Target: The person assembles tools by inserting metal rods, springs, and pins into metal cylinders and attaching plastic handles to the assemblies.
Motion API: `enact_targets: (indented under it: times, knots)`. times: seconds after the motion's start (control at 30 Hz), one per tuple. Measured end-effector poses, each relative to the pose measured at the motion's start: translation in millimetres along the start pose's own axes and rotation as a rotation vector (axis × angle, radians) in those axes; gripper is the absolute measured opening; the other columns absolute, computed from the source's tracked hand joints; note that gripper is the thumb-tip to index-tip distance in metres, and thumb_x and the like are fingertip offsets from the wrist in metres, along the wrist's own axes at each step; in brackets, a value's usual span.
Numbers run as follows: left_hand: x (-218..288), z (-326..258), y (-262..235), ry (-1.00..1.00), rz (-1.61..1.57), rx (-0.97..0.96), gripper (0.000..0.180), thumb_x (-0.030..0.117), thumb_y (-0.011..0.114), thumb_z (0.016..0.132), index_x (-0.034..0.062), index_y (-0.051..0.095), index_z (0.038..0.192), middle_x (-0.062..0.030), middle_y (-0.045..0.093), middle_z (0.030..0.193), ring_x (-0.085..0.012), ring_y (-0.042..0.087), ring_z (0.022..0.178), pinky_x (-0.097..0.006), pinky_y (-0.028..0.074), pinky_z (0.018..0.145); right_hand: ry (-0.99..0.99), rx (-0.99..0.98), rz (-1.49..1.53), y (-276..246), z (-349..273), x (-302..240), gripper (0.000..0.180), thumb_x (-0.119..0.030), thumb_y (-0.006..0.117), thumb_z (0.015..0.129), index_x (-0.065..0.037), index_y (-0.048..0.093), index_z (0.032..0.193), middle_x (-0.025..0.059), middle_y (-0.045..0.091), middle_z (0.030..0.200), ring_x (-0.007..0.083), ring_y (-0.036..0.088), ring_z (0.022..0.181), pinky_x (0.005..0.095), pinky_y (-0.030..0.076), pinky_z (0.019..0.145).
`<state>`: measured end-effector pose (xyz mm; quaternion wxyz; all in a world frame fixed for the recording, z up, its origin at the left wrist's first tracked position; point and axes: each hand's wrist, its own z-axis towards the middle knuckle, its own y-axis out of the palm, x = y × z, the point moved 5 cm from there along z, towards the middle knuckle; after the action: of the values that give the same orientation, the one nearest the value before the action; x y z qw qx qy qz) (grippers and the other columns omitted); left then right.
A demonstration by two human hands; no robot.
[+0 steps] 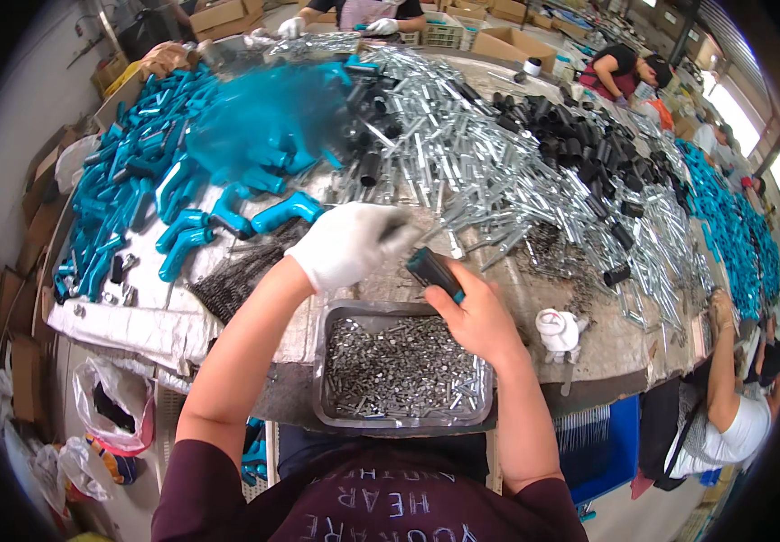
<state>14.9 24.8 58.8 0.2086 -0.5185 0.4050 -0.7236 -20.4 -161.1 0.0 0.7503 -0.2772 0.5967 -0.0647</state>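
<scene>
Blue plastic handles (150,172) lie heaped at the left of a long, silver-covered workbench (137,312). The gloved left hand (345,242) is closed around a dark part, too blurred to identify. The bare right hand (478,318) grips a blue-black handle (435,271) above a tray of small metal pieces (399,366). Metal rods (489,163) and black tubes (579,135) spread toward co-workers (724,397) at right.

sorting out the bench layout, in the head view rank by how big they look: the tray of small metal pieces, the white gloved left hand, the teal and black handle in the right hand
1. Tray of small metal pieces, clearly largest.
2. Gloved left hand.
3. Teal and black handle, smallest, though the right hand hides part of it.
</scene>
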Motion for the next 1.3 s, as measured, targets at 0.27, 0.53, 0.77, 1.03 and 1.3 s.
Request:
enact_targets:
  times: [0.27, 0.53, 0.77, 1.03, 1.3]
  knots:
    - [-24, 6, 44, 0.067, -0.023, 0.096, 0.034, 0.034, 0.048, 0.101, 0.006, 0.067, 0.097, -0.023, 0.067, 0.085, -0.0405, 0.065, 0.083, -0.049, 0.051, 0.07, 0.076, 0.085, -0.072, 6, -17, 10, 0.043, -0.037, 0.066, 0.093, -0.005, 0.06, 0.12, 0.0198, 0.068, 0.08, 0.038, 0.069, 0.075, 0.0414, 0.051, 0.066]
    - [-229, -23, -19, -0.366, 0.496, 0.12, 0.044, 0.026, 0.064, 0.083, 0.0064, 0.058, 0.122, -0.0202, 0.066, 0.113, -0.0361, 0.063, 0.109, -0.047, 0.051, 0.091, 0.247, 0.117, 0.26, -7, -51, 19, 0.04, -0.035, 0.063, 0.097, 0.0, 0.06, 0.116, 0.0008, 0.059, 0.069, 0.009, 0.057, 0.06, 0.0269, 0.045, 0.056]
    - [-94, -17, -38, -0.246, 0.132, 0.372, 0.049, 0.024, 0.074, 0.076, 0.0031, 0.06, 0.118, -0.0201, 0.069, 0.1, -0.0371, 0.067, 0.094, -0.039, 0.053, 0.081, 0.223, 0.113, 0.133, 4, -65, 27, 0.045, -0.04, 0.065, 0.095, -0.002, 0.06, 0.117, 0.0112, 0.06, 0.068, 0.02, 0.062, 0.06, 0.0345, 0.047, 0.058]
    - [13, -27, -32, 0.099, 0.243, 0.234, 0.047, 0.017, 0.078, 0.072, 0.0057, 0.064, 0.115, -0.0177, 0.067, 0.089, -0.0362, 0.067, 0.085, -0.039, 0.053, 0.073, 0.179, 0.083, 0.115, 6, -77, 12, 0.05, -0.045, 0.066, 0.093, -0.001, 0.059, 0.116, 0.0156, 0.063, 0.071, 0.0301, 0.068, 0.066, 0.0375, 0.049, 0.06]
    - [40, -27, -12, 0.147, 0.132, -0.167, 0.052, 0.029, 0.08, 0.075, 0.0042, 0.062, 0.116, -0.0188, 0.068, 0.089, -0.0383, 0.067, 0.082, -0.041, 0.053, 0.072, 0.15, 0.073, 0.1, 9, -91, 4, 0.046, -0.04, 0.067, 0.093, -0.002, 0.059, 0.117, 0.0151, 0.064, 0.072, 0.0309, 0.068, 0.064, 0.0366, 0.05, 0.06]
